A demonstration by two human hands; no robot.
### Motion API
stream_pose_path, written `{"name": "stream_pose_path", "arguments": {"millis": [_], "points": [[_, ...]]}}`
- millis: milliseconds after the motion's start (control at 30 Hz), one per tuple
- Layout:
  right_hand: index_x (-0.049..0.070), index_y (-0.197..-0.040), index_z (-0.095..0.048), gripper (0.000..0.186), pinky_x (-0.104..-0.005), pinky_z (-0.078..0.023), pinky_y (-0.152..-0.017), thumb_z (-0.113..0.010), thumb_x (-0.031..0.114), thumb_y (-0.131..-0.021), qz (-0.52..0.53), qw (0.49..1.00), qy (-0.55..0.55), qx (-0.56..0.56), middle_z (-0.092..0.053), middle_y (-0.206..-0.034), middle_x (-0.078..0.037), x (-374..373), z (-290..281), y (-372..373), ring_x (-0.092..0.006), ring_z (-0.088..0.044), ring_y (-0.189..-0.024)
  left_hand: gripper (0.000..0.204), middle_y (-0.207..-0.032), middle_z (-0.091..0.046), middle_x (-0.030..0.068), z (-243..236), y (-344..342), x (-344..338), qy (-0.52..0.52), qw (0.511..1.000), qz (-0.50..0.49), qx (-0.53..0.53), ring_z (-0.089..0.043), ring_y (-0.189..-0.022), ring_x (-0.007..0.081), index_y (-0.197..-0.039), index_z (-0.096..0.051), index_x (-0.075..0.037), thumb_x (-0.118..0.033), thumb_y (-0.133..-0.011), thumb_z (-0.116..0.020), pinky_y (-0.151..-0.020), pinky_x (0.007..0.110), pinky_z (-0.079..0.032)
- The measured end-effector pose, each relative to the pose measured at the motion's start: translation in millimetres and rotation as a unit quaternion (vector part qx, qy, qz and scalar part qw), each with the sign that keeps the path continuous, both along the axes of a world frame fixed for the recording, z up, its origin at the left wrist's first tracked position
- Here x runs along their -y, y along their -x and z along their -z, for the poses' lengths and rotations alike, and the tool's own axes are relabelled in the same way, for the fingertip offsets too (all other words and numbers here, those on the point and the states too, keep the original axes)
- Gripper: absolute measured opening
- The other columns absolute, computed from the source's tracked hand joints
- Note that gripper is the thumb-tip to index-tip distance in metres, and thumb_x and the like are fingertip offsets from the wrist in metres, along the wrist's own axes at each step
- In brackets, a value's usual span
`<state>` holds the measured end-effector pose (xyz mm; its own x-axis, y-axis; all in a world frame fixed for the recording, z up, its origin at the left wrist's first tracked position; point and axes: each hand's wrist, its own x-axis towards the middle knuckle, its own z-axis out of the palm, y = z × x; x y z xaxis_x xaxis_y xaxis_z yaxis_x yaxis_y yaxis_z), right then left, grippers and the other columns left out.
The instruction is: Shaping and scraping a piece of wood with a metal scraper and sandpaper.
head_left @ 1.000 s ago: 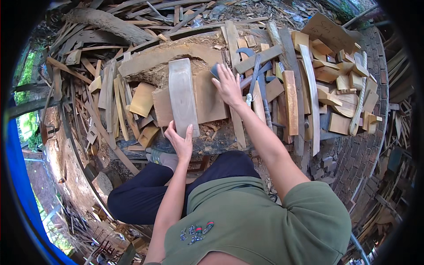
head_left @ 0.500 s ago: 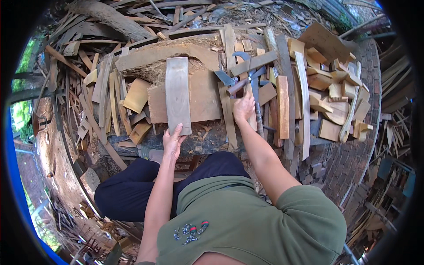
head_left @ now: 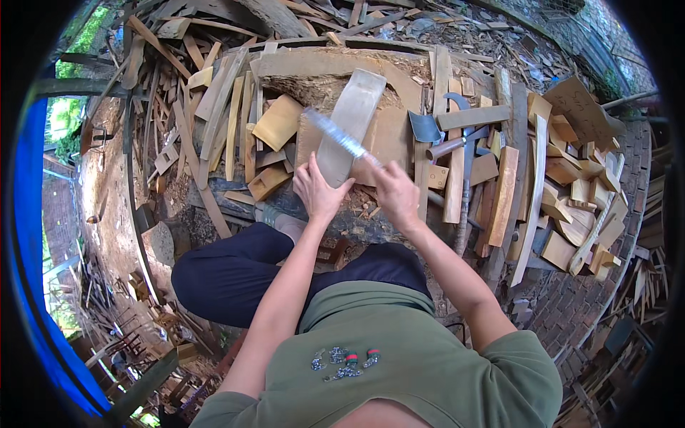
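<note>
Right of the right grip (head_left: 397, 194), slats (head_left: 454, 189) block low sideways passage.

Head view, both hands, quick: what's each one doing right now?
Left hand: closed on the near end of the grey board.
Right hand: closed, holding a long-bladed tool, its blade blurred.

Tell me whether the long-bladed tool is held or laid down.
The tool is held: the right hand grips its near end, blade crossing over the grey board.
</note>
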<state>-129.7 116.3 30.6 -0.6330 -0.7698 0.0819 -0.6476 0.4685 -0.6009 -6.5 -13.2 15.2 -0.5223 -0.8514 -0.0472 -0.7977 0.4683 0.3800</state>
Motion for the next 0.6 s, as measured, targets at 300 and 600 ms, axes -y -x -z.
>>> {"name": "stream_pose_path", "arguments": {"millis": [300,600], "points": [[0.030,-0.134,-0.055,0.045,-0.0480,-0.054,-0.058,-0.048,0.014,-0.093,0.004,0.995,-0.082,-0.061,-0.059,-0.080,-0.018,62,-9,59,-0.0374,-0.066,-0.064,0.108,-0.120,-0.042,0.0174,-4,17,-27,-0.024,0.999,-0.039,-0.001,-0.042,-0.111,0.0378,-0.141,-0.034,-0.004,-0.049,-0.059,-0.087,-0.100,0.049,-0.033],[0.033,-0.140,-0.050,0.053,-0.0488,-0.054,-0.057,-0.051,0.014,-0.090,-0.089,0.990,-0.105,-0.007,-0.060,-0.079,-0.022,38,-12,36,-0.0400,-0.067,-0.064,0.105,-0.140,-0.039,0.0168,-1,49,3,0.022,0.999,0.020,-0.027,-0.037,-0.130,0.0347,-0.143,-0.030,0.001,-0.045,-0.064,-0.082,-0.109,0.051,-0.025]]}}
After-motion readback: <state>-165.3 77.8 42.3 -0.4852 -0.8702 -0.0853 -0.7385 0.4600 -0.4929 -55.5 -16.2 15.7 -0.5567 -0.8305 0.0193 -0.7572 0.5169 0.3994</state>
